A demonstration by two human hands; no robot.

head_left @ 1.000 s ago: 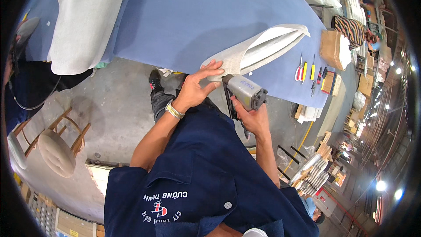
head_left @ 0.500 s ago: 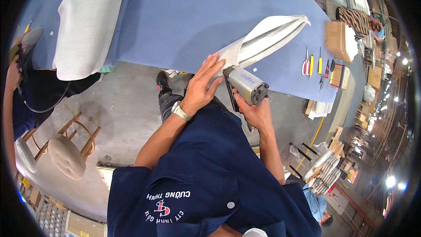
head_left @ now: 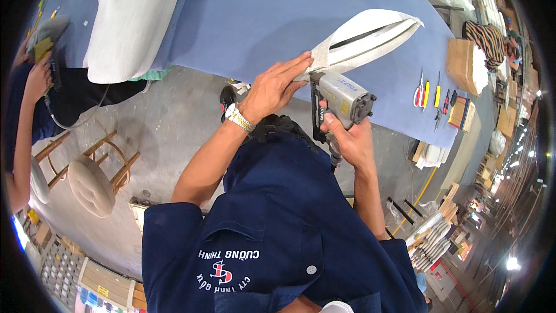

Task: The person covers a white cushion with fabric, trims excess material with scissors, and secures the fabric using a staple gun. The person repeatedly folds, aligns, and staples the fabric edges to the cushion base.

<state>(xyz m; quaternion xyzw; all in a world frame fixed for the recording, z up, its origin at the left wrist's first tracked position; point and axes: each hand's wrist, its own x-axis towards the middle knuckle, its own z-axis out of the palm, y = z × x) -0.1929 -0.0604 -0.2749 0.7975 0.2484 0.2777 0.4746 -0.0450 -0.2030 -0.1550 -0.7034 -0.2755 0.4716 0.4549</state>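
Note:
My right hand is wrapped round the grip of a silver and black pneumatic staple gun. The gun's nose meets the near end of a curved upholstered piece, covered in pale grey fabric. Its whitish hollow faces up, with a dark slit along it, and its far tip points right over the table. My left hand holds that near end beside the nose, fingers together along the fabric and thumb below. The exact spot where the nose touches is hidden.
The blue-covered table bears a large pale upholstered panel at left. Red-handled scissors, screwdrivers and a cardboard box lie at right. A co-worker's hand holds another staple gun at far left, near a round padded stool.
The view has shifted, so the table and tools sit farther right. My hands, the gun and the upholstered piece keep nearly the same arrangement. The co-worker's hands and gun have moved.

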